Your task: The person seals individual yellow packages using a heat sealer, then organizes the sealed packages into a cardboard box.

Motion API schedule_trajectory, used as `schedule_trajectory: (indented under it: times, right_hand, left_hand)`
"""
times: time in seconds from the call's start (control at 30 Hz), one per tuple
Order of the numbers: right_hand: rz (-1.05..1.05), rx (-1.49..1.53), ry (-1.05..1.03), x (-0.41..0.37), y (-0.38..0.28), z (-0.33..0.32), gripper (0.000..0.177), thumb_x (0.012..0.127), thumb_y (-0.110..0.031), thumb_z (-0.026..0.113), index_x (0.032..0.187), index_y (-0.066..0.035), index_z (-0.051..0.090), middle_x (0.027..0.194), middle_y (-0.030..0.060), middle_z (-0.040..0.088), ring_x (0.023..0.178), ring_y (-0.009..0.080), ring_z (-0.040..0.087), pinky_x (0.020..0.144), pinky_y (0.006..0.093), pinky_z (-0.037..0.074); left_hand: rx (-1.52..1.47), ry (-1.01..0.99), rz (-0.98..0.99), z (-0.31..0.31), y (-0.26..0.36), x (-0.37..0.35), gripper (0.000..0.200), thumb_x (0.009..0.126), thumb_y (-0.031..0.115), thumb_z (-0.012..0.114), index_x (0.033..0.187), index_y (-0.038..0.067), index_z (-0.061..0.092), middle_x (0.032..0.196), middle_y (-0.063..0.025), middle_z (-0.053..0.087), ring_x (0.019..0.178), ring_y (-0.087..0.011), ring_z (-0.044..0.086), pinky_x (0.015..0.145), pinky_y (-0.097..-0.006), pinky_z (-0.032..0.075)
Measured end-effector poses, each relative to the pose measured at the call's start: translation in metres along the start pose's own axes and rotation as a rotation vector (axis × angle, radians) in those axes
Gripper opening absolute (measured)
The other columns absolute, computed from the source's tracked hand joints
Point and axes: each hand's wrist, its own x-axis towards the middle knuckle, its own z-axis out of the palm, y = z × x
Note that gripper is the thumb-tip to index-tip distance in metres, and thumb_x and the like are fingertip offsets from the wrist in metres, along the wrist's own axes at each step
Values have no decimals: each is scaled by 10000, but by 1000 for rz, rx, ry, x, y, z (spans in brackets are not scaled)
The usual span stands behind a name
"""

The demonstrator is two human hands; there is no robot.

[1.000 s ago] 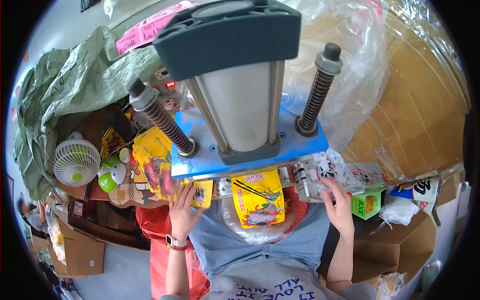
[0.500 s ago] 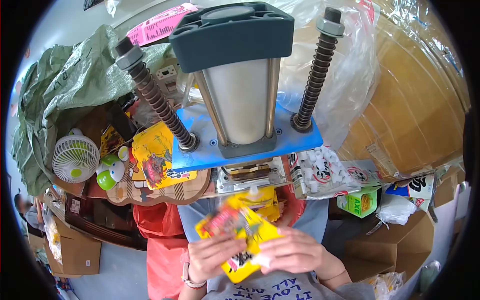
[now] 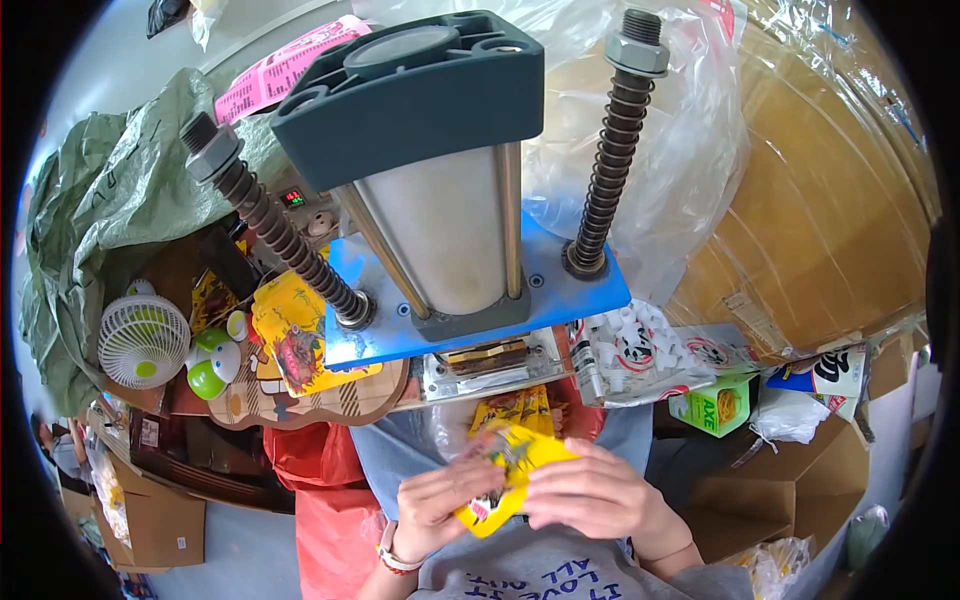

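Small packing workshop — pneumatic press (image 3: 440, 190), cardboard boxes (image 3: 830, 230), pouch stacks (image 3: 295, 335).

Grey T-shirt (image 3: 540, 578) with blue lettering, pale blue jeans (image 3: 392, 462); red-and-white watch (image 3: 396, 560) at 7 o'clock of the left hand (image 3: 440, 497).

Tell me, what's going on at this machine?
A person seated at a press with a blue metal plate and grey cylinder holds a yellow printed plastic pouch in both hands, left hand and right hand, below it. More yellow pouches lie at the left near a small white fan; a clear bag of white caps lies at the right.
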Motion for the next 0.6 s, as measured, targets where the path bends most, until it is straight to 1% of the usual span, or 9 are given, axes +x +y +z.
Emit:
schedule_trajectory:
  times: [0.07,0.1,0.17,0.2,0.27,0.4,0.43,0.53,0.6]
  right_hand:
    - [58,108,28,6,1,1,331,735,-164,849,1026,-90,710,1008,54,716,988,208,691,1092,437,397]
    - [123,130,28,8,5,4,332,737,-170,848,1023,-82,704,1000,57,717,992,217,691,1093,448,395]
    - [222,-21,64,6,31,17,486,738,-186,839,1156,-35,642,1123,119,675,1111,302,625,1091,475,385]
    - [308,-81,103,4,43,24,544,738,-190,835,1207,-21,616,1175,142,653,1156,333,594,1089,485,382]
    - [366,-117,199,-2,51,10,560,758,-137,810,1251,-2,581,1232,164,617,1201,345,557,1076,451,390]
    - [554,-280,409,-15,51,-19,330,880,-46,657,1198,16,596,1165,161,628,1111,306,587,997,388,420]
    - [563,-480,363,-16,63,-18,308,908,-113,653,1184,11,595,1104,192,625,1003,361,596,885,416,477]
    - [703,-687,69,-54,108,7,287,953,-148,593,1196,4,580,1104,196,624,1006,385,596,870,418,473]
    - [739,-550,71,-62,101,7,277,959,-145,574,1197,-3,575,1012,205,603,917,419,579,825,459,467]
  left_hand:
    - [-254,-103,-52,-3,0,-4,215,790,39,694,998,37,746,1002,-93,745,910,-269,731,792,-321,590]
    - [-212,-75,-58,4,-6,-5,178,865,116,696,1012,26,744,935,-101,747,775,-235,734,692,-291,583]
    - [-281,-191,-447,23,-26,-11,192,902,154,704,1014,1,736,863,-70,747,694,-136,695,625,-263,543]
    - [-496,-51,-506,45,-40,-13,203,920,175,709,994,-13,732,836,-32,741,670,-50,628,582,-232,493]
    - [-810,104,-846,62,-51,-6,188,936,168,695,962,-14,732,844,-16,733,684,-35,614,586,-217,488]
    - [-1016,188,-969,49,-60,34,192,919,158,706,958,-30,715,838,-46,728,702,-77,665,603,-210,504]
    - [-1012,194,-960,54,-76,36,188,918,150,704,968,-31,711,856,-55,731,716,-92,677,619,-216,516]
    - [-1115,191,-942,56,-84,42,201,920,131,693,1023,-41,687,944,-87,732,785,-134,698,682,-244,542]
    - [-1209,244,-901,59,-83,42,216,923,121,686,1059,-45,668,998,-102,724,848,-146,697,720,-259,546]
